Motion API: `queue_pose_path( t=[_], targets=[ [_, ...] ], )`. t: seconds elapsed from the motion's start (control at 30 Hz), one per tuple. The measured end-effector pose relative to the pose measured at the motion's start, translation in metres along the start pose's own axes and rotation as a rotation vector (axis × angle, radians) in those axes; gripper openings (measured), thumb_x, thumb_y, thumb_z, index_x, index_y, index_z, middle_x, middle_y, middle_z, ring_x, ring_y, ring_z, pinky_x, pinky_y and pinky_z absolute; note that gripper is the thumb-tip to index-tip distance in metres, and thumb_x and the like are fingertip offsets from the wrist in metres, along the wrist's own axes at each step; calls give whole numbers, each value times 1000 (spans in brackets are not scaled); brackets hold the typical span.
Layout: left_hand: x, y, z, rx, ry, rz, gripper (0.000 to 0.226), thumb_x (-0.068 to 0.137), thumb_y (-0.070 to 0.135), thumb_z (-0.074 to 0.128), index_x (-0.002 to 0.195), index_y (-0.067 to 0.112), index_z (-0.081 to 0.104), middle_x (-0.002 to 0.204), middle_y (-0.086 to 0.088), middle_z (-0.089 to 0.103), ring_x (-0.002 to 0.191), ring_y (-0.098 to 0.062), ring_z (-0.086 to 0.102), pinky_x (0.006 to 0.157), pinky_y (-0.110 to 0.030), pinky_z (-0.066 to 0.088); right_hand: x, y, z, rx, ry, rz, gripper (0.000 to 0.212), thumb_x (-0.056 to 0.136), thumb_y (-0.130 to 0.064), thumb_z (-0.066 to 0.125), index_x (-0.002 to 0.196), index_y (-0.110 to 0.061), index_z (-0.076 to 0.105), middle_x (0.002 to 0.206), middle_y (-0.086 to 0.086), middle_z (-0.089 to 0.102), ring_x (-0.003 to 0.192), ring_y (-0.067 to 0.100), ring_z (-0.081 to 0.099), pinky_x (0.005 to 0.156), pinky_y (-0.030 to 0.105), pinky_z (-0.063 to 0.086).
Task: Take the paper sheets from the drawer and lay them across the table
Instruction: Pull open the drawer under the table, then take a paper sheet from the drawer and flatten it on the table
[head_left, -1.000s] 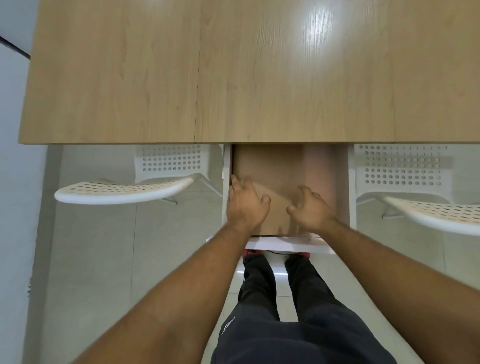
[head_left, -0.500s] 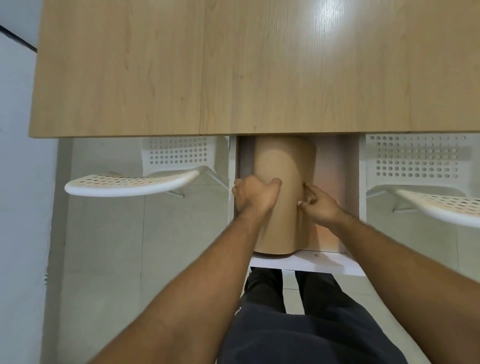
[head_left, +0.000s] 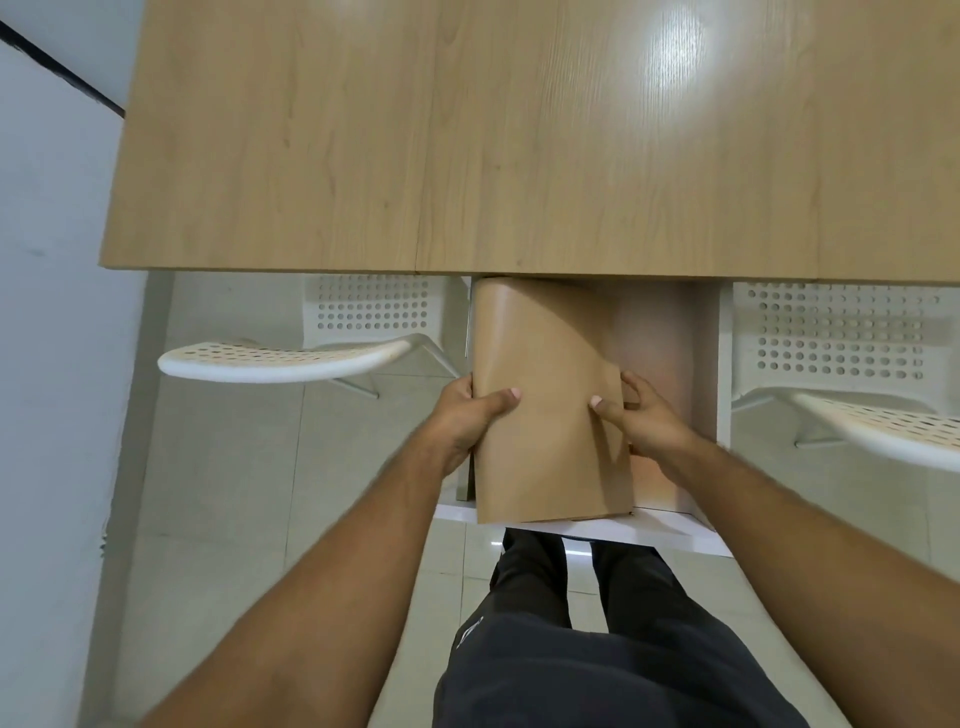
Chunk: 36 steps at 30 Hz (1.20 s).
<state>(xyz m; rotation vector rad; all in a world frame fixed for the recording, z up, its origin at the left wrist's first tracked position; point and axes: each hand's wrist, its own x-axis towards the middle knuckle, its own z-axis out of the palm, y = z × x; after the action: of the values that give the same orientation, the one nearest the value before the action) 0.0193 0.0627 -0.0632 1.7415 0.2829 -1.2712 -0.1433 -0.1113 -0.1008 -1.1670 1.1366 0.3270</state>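
Observation:
A stack of brown paper sheets (head_left: 548, 395) is lifted out of the open white drawer (head_left: 670, 530) under the near edge of the wooden table (head_left: 519, 135). The sheets bow upward, their far end curling under the table's edge. My left hand (head_left: 467, 415) grips the stack's left edge with the thumb on top. My right hand (head_left: 644, 415) pinches the right edge. The drawer's pale brown floor (head_left: 654, 338) shows to the right of the sheets.
Two white perforated chairs stand under the table, one at the left (head_left: 291, 353) and one at the right (head_left: 857, 410). My legs in dark trousers (head_left: 597, 649) are below the drawer. A pale wall (head_left: 47, 312) runs along the left.
The sheets lay flat in the drawer a second ago. Both hands have taken hold of their edges and raised them, so the stack now bows up out of the drawer.

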Motion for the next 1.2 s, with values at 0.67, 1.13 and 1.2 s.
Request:
queue_pose_path(
  t=[0.67, 1.13, 1.2],
  targets=[
    [-41, 118, 17, 0, -218, 363, 50, 82, 18, 81, 127, 15, 61, 115, -7, 74, 103, -26, 72, 87, -39, 59, -74, -92, -43, 647, -132, -196, 19, 95, -20, 58, 104, -6, 68, 88, 9, 76, 74, 20, 75, 67, 36, 62],
    [9, 170, 55, 944, -200, 699, 117, 66, 25, 89, 158, 32, 17, 157, 8, 25, 137, -7, 32, 112, -22, 29, -26, -163, -94, 893, 181, -372, 15, 98, -9, 59, 105, -20, 66, 88, 0, 78, 79, 19, 73, 67, 41, 63],
    [27, 178, 68, 1007, -135, 754, 103, 70, 13, 84, 155, 30, 28, 156, 4, 31, 139, -10, 36, 113, -20, 30, -7, -173, -107, 894, 194, -358, 18, 99, -8, 55, 98, -24, 63, 80, -5, 77, 75, 15, 72, 66, 38, 63]
  ],
)
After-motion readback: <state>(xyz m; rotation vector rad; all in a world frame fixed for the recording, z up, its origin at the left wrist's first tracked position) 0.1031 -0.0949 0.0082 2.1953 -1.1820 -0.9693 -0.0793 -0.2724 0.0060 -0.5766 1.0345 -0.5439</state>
